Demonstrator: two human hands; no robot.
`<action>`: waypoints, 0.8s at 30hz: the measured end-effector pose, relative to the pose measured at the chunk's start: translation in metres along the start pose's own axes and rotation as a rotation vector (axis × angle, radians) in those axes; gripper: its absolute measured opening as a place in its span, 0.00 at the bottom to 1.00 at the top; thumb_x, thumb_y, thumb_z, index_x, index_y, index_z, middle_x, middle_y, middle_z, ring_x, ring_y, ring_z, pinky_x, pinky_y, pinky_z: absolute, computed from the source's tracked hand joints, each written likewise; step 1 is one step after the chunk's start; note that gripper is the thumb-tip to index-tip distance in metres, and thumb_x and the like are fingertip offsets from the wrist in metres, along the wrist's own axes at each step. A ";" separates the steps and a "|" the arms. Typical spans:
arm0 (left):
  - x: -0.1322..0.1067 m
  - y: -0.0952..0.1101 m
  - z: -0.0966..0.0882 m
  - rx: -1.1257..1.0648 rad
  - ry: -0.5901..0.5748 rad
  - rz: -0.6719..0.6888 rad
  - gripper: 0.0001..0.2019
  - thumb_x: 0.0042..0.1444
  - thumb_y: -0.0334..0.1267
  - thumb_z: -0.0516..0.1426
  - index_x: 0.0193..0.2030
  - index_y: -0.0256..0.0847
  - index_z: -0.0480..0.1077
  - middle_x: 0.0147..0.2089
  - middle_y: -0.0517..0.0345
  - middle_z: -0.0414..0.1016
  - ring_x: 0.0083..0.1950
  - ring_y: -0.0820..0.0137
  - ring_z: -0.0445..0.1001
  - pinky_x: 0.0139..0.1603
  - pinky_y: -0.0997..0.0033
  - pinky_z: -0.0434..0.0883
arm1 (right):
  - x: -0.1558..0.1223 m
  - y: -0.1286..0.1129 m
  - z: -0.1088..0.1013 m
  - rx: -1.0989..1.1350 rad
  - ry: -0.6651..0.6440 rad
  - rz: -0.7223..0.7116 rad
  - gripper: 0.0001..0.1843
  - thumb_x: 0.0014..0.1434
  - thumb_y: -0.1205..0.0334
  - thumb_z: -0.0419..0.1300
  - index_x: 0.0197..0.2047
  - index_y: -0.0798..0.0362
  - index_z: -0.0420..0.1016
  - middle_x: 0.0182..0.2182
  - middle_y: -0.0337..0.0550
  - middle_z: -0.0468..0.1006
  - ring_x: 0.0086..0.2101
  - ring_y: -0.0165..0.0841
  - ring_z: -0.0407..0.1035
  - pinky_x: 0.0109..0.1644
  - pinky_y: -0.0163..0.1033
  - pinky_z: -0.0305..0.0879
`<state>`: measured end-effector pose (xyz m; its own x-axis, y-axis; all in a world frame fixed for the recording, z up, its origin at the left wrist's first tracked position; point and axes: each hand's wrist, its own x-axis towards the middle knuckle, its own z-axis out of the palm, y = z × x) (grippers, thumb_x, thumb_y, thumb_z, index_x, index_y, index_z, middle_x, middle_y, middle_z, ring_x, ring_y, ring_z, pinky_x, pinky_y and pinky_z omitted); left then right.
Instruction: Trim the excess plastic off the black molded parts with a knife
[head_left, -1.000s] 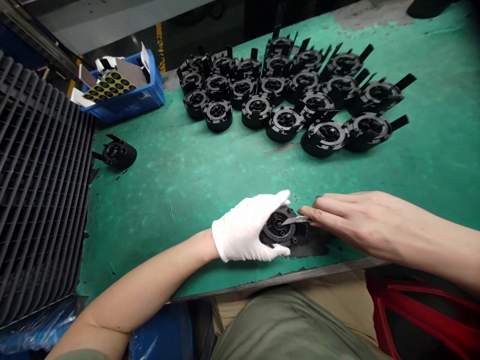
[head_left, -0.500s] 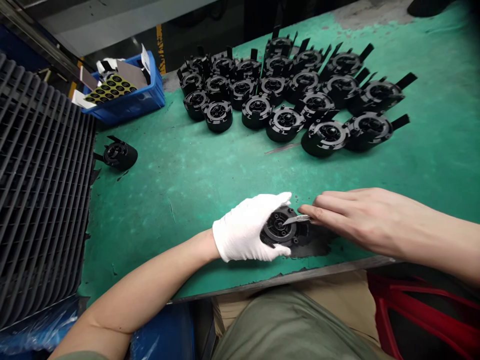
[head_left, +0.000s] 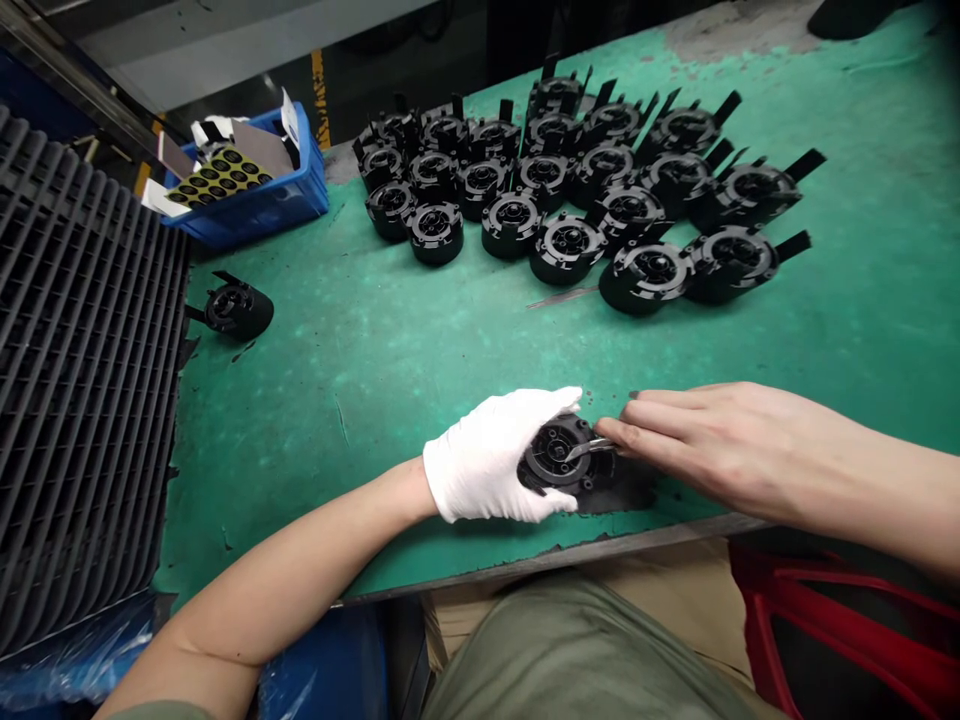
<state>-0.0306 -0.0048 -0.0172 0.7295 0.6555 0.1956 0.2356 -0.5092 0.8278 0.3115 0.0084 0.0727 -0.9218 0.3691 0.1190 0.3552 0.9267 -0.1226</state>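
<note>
Closely paired at the near edge of the green bench, the gloved left hand was curled around a round black part, fingers and thumb clasping its rim and pinning it to the mat. The bare right hand pinched a small metal blade between fingertips, its tip resting on the part's top face. Judging by that, the work was fine scraping or trimming. It would go best with the part held dead steady, light strokes, and the edge angled away from the glove. Farther back stood a cluster of like parts. One lone part lay off to the left, near a blue bin.
</note>
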 end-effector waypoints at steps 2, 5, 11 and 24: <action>-0.001 0.000 0.000 0.000 -0.001 0.010 0.64 0.65 0.69 0.81 0.96 0.44 0.60 0.84 0.29 0.83 0.86 0.32 0.84 0.90 0.28 0.81 | 0.001 0.002 0.001 -0.001 0.003 -0.016 0.30 0.78 0.81 0.55 0.74 0.54 0.84 0.41 0.43 0.85 0.36 0.38 0.77 0.40 0.44 0.69; -0.002 -0.002 0.000 -0.013 0.023 0.069 0.63 0.67 0.69 0.80 0.96 0.42 0.60 0.84 0.28 0.83 0.85 0.33 0.84 0.89 0.30 0.82 | 0.000 0.005 0.004 -0.004 0.030 -0.004 0.24 0.86 0.75 0.53 0.71 0.54 0.85 0.38 0.41 0.83 0.34 0.37 0.74 0.40 0.44 0.67; -0.001 -0.007 0.007 0.142 0.126 -0.034 0.68 0.56 0.85 0.79 0.89 0.41 0.71 0.73 0.30 0.89 0.74 0.33 0.90 0.81 0.28 0.86 | -0.018 -0.011 0.004 -0.011 0.132 0.276 0.18 0.92 0.60 0.56 0.70 0.48 0.85 0.41 0.45 0.85 0.34 0.40 0.80 0.35 0.47 0.68; 0.000 0.014 -0.007 0.230 0.148 -0.117 0.61 0.52 0.91 0.77 0.78 0.45 0.85 0.53 0.46 0.92 0.50 0.49 0.91 0.60 0.45 0.91 | -0.004 -0.078 0.033 -0.099 0.212 0.420 0.17 0.88 0.64 0.60 0.71 0.54 0.84 0.38 0.40 0.81 0.32 0.40 0.79 0.34 0.47 0.70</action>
<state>-0.0320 -0.0075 -0.0017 0.5912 0.7829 0.1939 0.4646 -0.5271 0.7115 0.2823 -0.0681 0.0495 -0.6471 0.7097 0.2786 0.7127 0.6929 -0.1098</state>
